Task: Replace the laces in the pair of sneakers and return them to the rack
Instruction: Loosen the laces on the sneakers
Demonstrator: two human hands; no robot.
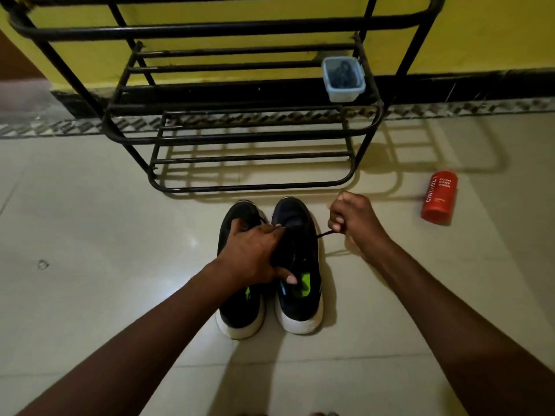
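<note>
The pair of sneakers stood side by side on the pale tiled floor [90,295], toes toward the rack, white heels toward me. From the right sneaker [298,313] a dark lace [322,234] ran out taut to the side, and my right hand [351,217] had it pinched in a closed fist, fingers curled tight around the end, just beside that shoe's outer edge. My left hand [252,253] lay across the tops of both shoes: the fingers bent down over the front of the left sneaker [240,316], the thumb hooked into the right sneaker's opening beside its green lining, clamping the upper. Just beyond the toes stood the black metal rack [240,139], its bars bare apart from a small clear container [344,79] with something dark inside, set at the right end of a middle shelf. A red bottle [439,198] lay on the floor to the right, well apart from the shoes. Behind the rack rose a yellow wall [480,31].
</note>
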